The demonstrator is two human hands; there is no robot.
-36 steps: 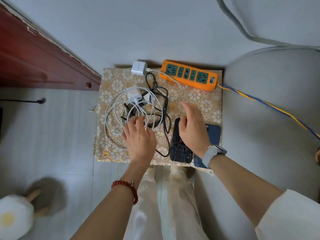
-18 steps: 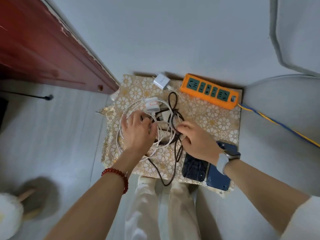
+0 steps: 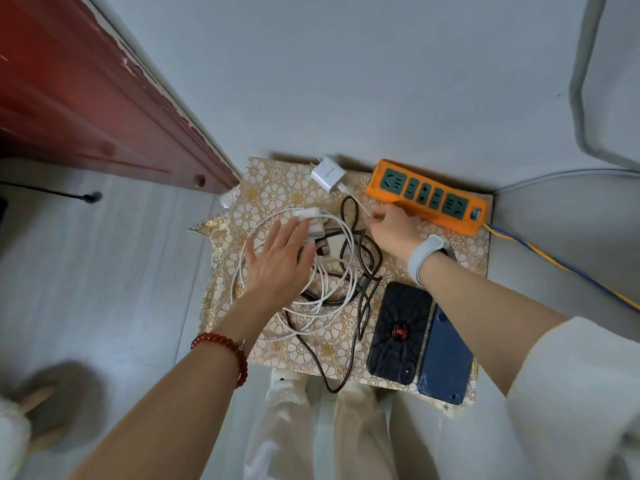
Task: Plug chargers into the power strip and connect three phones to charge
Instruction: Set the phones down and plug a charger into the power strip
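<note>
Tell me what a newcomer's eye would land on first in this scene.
The bright orange power strip with green sockets stands out first, at the far right of the gold floral tablecloth. Next comes the tangle of white and dark braided cables at the centre, with the left hand spread flat over it and the right hand pinching a thin white cable beside the strip. Near the front right corner lie a black spider-print phone and a blue phone.

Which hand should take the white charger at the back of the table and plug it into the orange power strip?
The right hand, probably. It pinches the white cable leading to the white charger and sits just in front of the power strip. The left hand lies flat on the cable tangle, farther away.
</note>
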